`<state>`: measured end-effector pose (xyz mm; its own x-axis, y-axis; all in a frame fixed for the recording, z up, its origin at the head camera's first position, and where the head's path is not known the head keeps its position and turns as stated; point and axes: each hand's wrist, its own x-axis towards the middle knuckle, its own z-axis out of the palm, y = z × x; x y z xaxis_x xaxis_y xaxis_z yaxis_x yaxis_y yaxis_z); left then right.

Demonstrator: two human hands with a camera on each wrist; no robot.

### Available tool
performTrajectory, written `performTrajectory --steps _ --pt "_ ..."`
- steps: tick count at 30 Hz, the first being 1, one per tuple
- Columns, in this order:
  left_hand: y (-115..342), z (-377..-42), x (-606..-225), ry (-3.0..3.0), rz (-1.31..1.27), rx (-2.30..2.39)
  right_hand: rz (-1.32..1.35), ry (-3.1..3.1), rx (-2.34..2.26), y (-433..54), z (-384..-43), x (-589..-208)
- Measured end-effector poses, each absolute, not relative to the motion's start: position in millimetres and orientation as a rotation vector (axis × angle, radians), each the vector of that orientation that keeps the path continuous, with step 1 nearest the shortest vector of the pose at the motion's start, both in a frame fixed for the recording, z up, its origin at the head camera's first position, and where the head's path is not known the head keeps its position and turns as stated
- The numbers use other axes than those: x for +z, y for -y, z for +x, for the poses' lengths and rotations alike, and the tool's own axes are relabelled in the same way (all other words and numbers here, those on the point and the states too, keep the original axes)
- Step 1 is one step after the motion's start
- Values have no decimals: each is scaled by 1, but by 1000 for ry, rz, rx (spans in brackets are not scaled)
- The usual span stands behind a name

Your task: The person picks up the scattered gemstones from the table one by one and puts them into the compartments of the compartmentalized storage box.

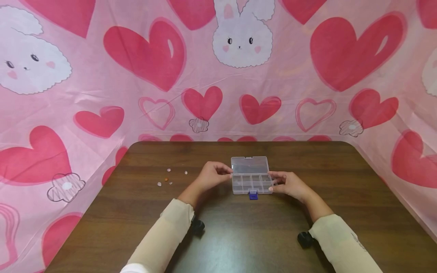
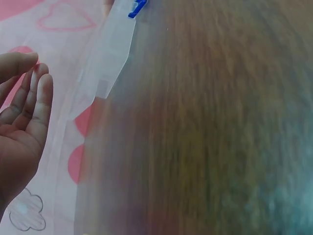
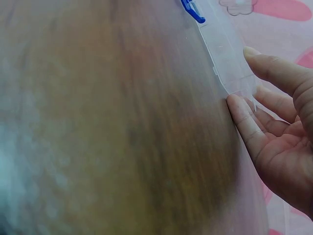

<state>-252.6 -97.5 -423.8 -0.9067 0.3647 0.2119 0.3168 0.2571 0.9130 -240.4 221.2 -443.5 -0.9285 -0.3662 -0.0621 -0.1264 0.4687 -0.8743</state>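
Observation:
A clear plastic compartment box [image 1: 252, 184] lies on the table with its lid [image 1: 250, 165] raised at the back. A blue latch [image 1: 253, 196] sits at its front edge. My left hand [image 1: 212, 175] is at the box's left side, thumb and fingertips near the hinge; in the left wrist view a gap shows between these fingers and the box. My right hand [image 1: 290, 185] touches the right side, its thumb by the front corner and its fingers extended farther back. The box compartments look see-through, with no clear contents visible.
Left of the left hand lie several tiny pieces: whitish ones [image 1: 159, 184] and an orange one [image 1: 166, 179]. The brown wooden table [image 1: 225, 235] ends at a pink cloth [image 1: 290, 72] printed with hearts and rabbits. Each forearm carries a small black device [image 1: 198, 226].

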Motion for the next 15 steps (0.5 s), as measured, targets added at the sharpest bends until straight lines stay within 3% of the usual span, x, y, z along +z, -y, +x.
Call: performTrajectory --steps 15 --pt "70 -264 -424 -2491 734 1648 -419 -2465 -1468 -221 -241 -446"
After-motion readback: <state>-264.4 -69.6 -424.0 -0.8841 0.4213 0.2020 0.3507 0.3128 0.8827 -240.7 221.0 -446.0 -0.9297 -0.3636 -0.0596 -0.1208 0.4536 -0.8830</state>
